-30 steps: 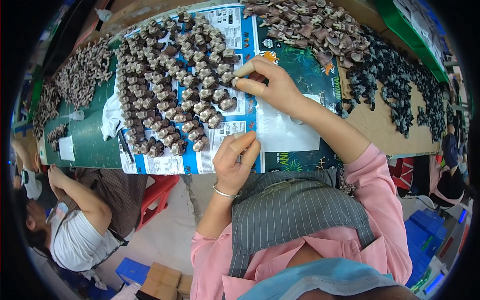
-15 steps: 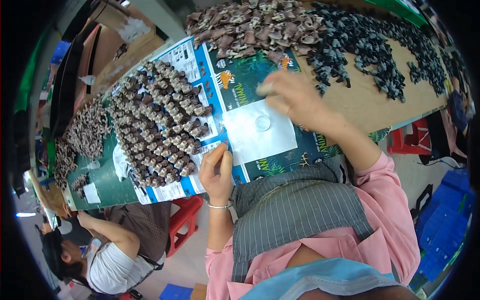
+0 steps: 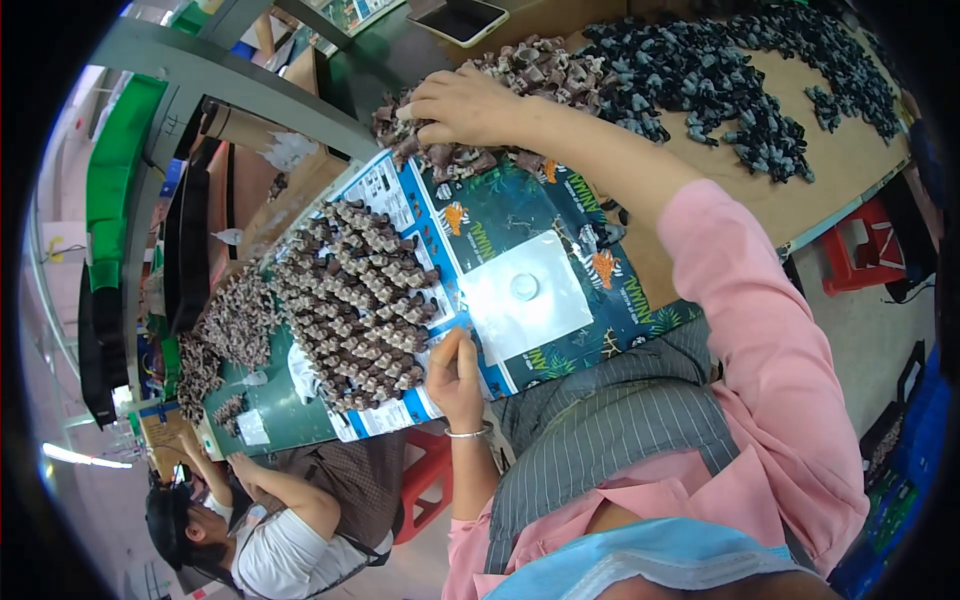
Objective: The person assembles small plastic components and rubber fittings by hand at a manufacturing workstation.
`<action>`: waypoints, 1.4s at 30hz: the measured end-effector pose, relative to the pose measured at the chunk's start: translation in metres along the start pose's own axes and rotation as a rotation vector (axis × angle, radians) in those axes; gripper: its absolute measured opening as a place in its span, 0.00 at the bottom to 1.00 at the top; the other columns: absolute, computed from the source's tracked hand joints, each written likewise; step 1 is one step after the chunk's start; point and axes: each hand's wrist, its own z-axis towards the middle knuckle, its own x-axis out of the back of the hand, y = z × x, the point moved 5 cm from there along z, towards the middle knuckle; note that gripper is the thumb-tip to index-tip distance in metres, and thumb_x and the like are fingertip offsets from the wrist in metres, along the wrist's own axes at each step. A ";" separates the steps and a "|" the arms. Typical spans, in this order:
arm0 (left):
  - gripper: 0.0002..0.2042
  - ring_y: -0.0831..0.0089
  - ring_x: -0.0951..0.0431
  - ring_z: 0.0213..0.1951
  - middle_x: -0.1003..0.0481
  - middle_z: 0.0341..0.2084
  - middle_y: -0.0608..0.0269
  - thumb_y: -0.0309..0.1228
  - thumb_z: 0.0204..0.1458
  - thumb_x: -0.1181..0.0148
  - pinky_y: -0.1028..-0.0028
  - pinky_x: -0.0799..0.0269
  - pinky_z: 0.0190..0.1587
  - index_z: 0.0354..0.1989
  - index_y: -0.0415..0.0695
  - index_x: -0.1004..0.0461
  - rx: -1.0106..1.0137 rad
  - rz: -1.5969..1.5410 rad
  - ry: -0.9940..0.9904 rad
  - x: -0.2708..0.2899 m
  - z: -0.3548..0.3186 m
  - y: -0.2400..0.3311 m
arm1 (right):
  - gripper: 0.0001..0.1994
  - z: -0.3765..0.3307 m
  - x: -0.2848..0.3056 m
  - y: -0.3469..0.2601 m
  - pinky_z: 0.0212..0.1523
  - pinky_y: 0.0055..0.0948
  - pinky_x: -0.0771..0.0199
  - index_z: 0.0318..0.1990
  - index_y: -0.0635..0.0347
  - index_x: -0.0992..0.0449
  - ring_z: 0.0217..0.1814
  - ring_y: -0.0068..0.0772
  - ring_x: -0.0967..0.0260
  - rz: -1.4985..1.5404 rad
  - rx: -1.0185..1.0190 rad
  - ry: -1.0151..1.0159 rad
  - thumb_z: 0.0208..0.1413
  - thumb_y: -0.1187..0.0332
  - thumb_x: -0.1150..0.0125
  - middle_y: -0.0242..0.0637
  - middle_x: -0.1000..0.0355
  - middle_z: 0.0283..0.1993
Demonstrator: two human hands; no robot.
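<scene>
My right hand (image 3: 468, 107) reaches over the far pile of brown and cream plastic pieces (image 3: 545, 75). Its fingers are bent and apart, with the tips down among the pieces. Close to the front edge, my left hand (image 3: 456, 380) is closed in a pinch; whatever may be between its fingertips is too small to make out. Beside it lies a white sheet (image 3: 550, 310) with a small clear round dish (image 3: 524, 287) on it. Left of that stand rows of small brown and cream figures (image 3: 360, 300), set out on a printed blue and green sheet (image 3: 505, 215).
Dark grey and black pieces (image 3: 690, 90) are heaped on brown cardboard (image 3: 840, 165) at the right. More small figures (image 3: 240, 315) lie at the far left of the green table. A phone (image 3: 460, 18) rests at the back. A co-worker (image 3: 290, 520) sits at the left.
My right hand has moved from above the white sheet, away and to the left, onto the brown pile. My left hand keeps its pinch near the sheet. The whole view has shifted.
</scene>
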 end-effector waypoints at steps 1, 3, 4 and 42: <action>0.11 0.78 0.24 0.39 0.25 0.41 0.61 0.19 0.57 0.40 0.78 0.28 0.44 0.48 0.34 0.24 -0.008 -0.003 0.003 -0.003 0.002 0.001 | 0.22 0.009 -0.011 0.007 0.55 0.41 0.36 0.58 0.47 0.27 0.61 0.35 0.37 -0.010 -0.002 0.013 0.56 0.54 0.46 0.32 0.29 0.55; 0.11 0.78 0.24 0.39 0.25 0.40 0.61 0.19 0.57 0.40 0.79 0.27 0.43 0.48 0.34 0.24 -0.024 -0.017 -0.008 -0.007 0.005 0.002 | 0.26 0.029 -0.041 0.030 0.57 0.51 0.40 0.60 0.43 0.29 0.61 0.39 0.37 -0.002 -0.125 -0.041 0.56 0.46 0.49 0.33 0.29 0.55; 0.11 0.78 0.24 0.38 0.24 0.40 0.61 0.19 0.57 0.40 0.79 0.27 0.42 0.48 0.35 0.24 -0.033 0.002 0.006 -0.005 0.004 0.002 | 0.30 0.040 -0.050 0.031 0.61 0.55 0.44 0.64 0.43 0.33 0.64 0.43 0.39 0.012 -0.152 -0.113 0.55 0.42 0.50 0.36 0.32 0.59; 0.11 0.76 0.28 0.24 0.25 0.25 0.60 0.21 0.50 0.35 0.78 0.33 0.27 0.43 0.41 0.21 -0.158 0.096 0.004 -0.003 0.004 0.016 | 0.27 0.076 -0.075 -0.003 0.65 0.65 0.52 0.56 0.39 0.23 0.68 0.49 0.45 0.000 -0.290 -0.726 0.55 0.38 0.52 0.38 0.34 0.62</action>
